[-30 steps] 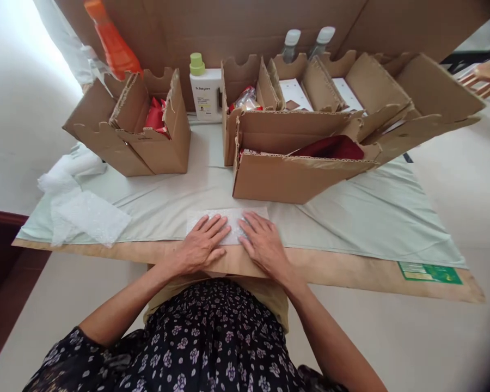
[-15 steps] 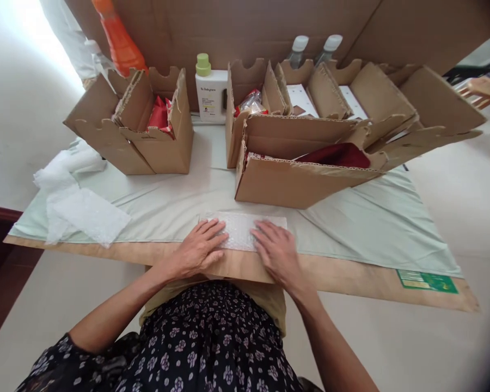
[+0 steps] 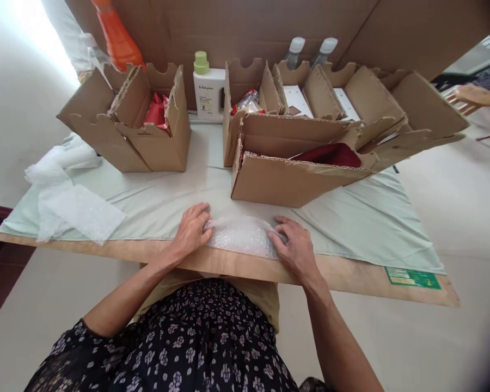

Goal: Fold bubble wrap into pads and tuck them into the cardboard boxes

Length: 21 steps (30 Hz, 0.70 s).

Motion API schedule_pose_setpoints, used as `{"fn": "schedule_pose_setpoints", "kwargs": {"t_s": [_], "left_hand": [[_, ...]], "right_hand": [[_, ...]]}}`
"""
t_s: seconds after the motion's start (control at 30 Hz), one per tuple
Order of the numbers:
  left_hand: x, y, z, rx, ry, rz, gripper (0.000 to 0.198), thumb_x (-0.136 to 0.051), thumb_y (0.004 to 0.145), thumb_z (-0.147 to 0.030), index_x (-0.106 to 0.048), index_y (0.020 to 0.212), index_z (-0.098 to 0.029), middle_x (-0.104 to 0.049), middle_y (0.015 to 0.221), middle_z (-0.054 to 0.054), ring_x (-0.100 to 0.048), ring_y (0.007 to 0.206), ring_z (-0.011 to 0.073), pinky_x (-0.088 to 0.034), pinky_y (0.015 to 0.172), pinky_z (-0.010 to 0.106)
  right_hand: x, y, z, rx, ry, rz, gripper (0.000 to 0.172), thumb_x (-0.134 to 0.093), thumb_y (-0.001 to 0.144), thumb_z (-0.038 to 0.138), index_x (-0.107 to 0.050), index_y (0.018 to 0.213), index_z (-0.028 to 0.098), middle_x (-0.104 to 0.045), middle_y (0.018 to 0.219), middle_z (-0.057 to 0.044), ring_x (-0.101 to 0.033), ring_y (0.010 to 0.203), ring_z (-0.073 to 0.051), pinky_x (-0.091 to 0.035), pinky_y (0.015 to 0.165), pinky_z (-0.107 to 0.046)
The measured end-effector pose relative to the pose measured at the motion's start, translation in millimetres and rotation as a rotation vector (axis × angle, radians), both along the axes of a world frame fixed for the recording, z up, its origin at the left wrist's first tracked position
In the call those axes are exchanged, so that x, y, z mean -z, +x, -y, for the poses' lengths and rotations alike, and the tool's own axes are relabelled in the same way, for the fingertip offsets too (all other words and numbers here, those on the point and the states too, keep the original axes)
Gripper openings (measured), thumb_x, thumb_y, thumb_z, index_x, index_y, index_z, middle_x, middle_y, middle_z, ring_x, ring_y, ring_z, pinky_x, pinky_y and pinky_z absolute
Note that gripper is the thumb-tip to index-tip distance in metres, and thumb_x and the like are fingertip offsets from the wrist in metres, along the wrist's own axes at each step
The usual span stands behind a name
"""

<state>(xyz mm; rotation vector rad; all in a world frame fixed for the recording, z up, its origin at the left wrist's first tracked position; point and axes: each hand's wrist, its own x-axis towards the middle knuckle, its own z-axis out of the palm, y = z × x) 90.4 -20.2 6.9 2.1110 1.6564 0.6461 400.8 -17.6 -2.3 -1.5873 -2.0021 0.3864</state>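
A sheet of bubble wrap (image 3: 240, 235) lies near the front edge of the table, its middle bulging up. My left hand (image 3: 191, 231) grips its left end with curled fingers. My right hand (image 3: 294, 249) pinches its right end. Both hands rest on the pale green cloth (image 3: 363, 218) just in front of a long open cardboard box (image 3: 286, 179) that holds something dark red (image 3: 330, 155).
An open cardboard box (image 3: 147, 136) with red packets stands at the back left. A white bottle (image 3: 206, 90) with a green cap, an orange bottle (image 3: 116, 38) and two grey-capped bottles (image 3: 310, 50) stand at the back. More bubble wrap (image 3: 73, 209) lies at the left. A green label (image 3: 412, 277) marks the table's front right edge.
My hands lay flat and close together on the bubble wrap. They have moved apart to its two ends and closed on it, and the sheet has bunched up in the middle.
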Motion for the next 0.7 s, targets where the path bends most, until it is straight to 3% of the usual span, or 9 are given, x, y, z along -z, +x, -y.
{"fn": "schedule_pose_setpoints", "kwargs": {"t_s": [0.1,0.17,0.27,0.33,0.4,0.47,0.57,0.7], "left_hand": [[-24.1,-15.6,3.9,-0.041,-0.089,0.127,0.019,-0.059,0.085,-0.024,-0.068,0.102,-0.024,-0.076,0.097,0.003,-0.069,0.085,0.0220,-0.056,0.080,0.035],[-41.4,-26.0,-6.7,-0.050,-0.097,0.137,0.032,-0.061,0.086,-0.026,-0.067,0.117,-0.024,-0.073,0.090,0.001,-0.066,0.076,0.0199,-0.053,0.074,0.032],[-53.7,-28.5,-38.6,0.004,-0.055,0.064,0.054,-0.063,0.084,-0.021,-0.060,0.138,-0.024,-0.073,0.099,0.003,-0.068,0.088,0.0229,-0.052,0.085,0.035],[-49.0,-22.3,-57.7,0.034,-0.015,-0.020,0.061,-0.065,0.082,-0.017,-0.057,0.142,-0.023,-0.073,0.109,0.007,-0.068,0.103,0.0278,-0.051,0.095,0.041],[-37.8,-16.3,-62.6,0.071,0.050,-0.074,0.063,-0.068,0.081,-0.017,-0.057,0.142,-0.019,-0.070,0.125,0.013,-0.063,0.119,0.0333,-0.048,0.104,0.049],[-27.1,-16.6,-46.9,0.142,0.114,-0.051,0.057,-0.065,0.083,-0.016,-0.059,0.140,-0.017,-0.065,0.136,0.016,-0.059,0.128,0.0349,-0.045,0.111,0.055],[-24.3,-32.4,8.2,0.304,0.095,0.098,0.054,-0.053,0.084,-0.008,-0.062,0.136,-0.020,-0.066,0.137,0.014,-0.056,0.135,0.0310,-0.045,0.116,0.056],[-39.5,-53.8,82.1,0.465,-0.150,0.184,0.081,-0.053,0.078,-0.007,-0.044,0.155,-0.029,-0.049,0.161,0.009,-0.036,0.156,0.0317,-0.040,0.123,0.060]], "right_hand": [[-21.4,-6.8,30.0,0.066,-0.149,-0.286,0.026,-0.064,0.092,0.043,-0.068,0.106,0.022,-0.075,0.098,-0.007,-0.070,0.088,-0.023,-0.056,0.082,-0.038],[-32.8,-22.0,51.5,0.044,-0.293,-0.462,0.045,-0.066,0.092,0.043,-0.062,0.131,0.021,-0.073,0.094,-0.005,-0.069,0.079,-0.019,-0.056,0.072,-0.032],[-33.4,-58.1,78.7,-0.072,-0.496,-0.632,0.068,-0.063,0.095,0.039,-0.042,0.157,0.022,-0.073,0.101,-0.006,-0.068,0.079,-0.018,-0.057,0.071,-0.031],[-24.8,-80.8,91.3,-0.107,-0.570,-0.671,0.076,-0.063,0.093,0.036,-0.035,0.163,0.023,-0.072,0.104,-0.006,-0.066,0.078,-0.017,-0.058,0.074,-0.033],[-15.8,-95.3,98.5,-0.096,-0.612,-0.659,0.074,-0.062,0.093,0.035,-0.038,0.162,0.024,-0.070,0.098,-0.004,-0.062,0.072,-0.015,-0.058,0.073,-0.033],[-11.3,-100.6,101.0,-0.091,-0.631,-0.633,0.058,-0.061,0.093,0.036,-0.057,0.150,0.023,-0.069,0.092,-0.003,-0.060,0.068,-0.014,-0.057,0.070,-0.032],[-14.5,-98.4,99.2,-0.103,-0.649,-0.658,0.034,-0.063,0.092,0.038,-0.076,0.118,0.020,-0.073,0.096,-0.007,-0.064,0.072,-0.016,-0.056,0.068,-0.032],[-24.9,-94.1,90.6,-0.063,-0.872,-0.873,0.040,-0.068,0.090,0.048,-0.075,0.114,0.018,-0.071,0.071,-0.003,-0.054,0.052,-0.011,-0.044,0.050,-0.024]]}}
